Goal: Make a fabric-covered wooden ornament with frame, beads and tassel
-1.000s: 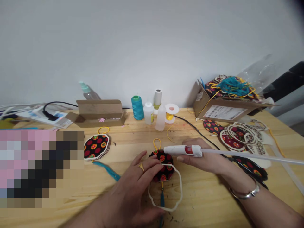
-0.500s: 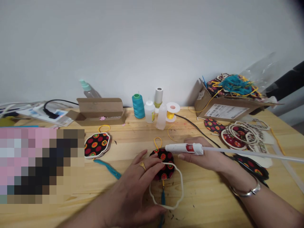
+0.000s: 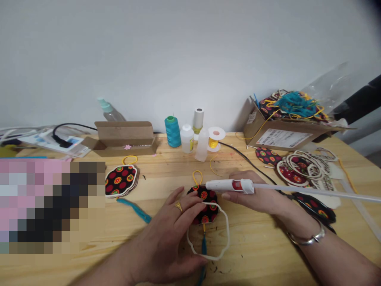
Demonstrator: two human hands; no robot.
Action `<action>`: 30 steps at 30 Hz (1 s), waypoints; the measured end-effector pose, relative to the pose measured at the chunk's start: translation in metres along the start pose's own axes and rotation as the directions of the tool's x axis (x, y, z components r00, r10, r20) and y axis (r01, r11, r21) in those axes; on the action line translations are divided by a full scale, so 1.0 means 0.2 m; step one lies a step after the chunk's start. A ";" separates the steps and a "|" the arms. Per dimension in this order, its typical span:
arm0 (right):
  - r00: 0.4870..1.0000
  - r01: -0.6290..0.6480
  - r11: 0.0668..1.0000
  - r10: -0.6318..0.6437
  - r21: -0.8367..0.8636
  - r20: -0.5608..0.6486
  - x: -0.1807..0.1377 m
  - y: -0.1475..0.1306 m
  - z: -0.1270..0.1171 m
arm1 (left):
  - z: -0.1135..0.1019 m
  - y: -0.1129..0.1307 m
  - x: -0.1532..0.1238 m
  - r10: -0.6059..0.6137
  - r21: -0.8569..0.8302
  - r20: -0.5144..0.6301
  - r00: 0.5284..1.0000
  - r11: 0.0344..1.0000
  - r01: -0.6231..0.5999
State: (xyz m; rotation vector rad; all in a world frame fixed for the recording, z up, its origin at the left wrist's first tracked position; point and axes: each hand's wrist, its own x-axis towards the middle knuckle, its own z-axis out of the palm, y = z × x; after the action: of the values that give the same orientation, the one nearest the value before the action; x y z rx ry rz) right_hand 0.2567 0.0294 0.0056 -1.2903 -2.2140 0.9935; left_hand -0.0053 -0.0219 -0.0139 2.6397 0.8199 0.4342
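Black floral fabric ornament (image 3: 205,200) is lying under the left hand (image 3: 166,234), whose spread fingers are pressing it and a cream ring (image 3: 229,234) down, while the right hand (image 3: 253,198) is gripping a hot-glue pen (image 3: 229,186) just beside them; a slipping ring or drooping nozzle (image 3: 207,185) could be smearing glue across the fabric.

From my remote seat, this reads as a small craft workshop: the wooden bench (image 3: 166,171) carries a glue gun (image 3: 229,185), a cone of teal thread (image 3: 173,132), a spool of yellow cord (image 3: 213,143), stacked patterned fabric shapes (image 3: 121,180), and a cardboard box (image 3: 282,139) piled with cord.
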 end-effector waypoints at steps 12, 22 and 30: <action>1.000 0.001 1.000 0.000 0.018 -0.008 0.00 -0.02 0.01 | 0.01 0.00 0.00 0.001 0.004 0.005 1.000 1.000 -0.001; 0.999 0.013 0.999 -0.011 -0.035 0.038 0.01 -0.01 0.05 | -0.01 0.00 0.01 0.011 0.005 -0.002 1.000 1.000 -0.011; 0.999 -0.044 0.999 0.044 -0.020 0.017 0.01 -0.02 0.04 | 0.00 0.00 0.00 0.018 0.020 -0.011 1.000 1.000 -0.018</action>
State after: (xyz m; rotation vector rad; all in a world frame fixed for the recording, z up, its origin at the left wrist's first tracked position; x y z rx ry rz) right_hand 0.2479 0.0270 0.0025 -1.3497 -2.2228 1.0054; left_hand -0.0049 -0.0216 -0.0137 2.6674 0.8086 0.4478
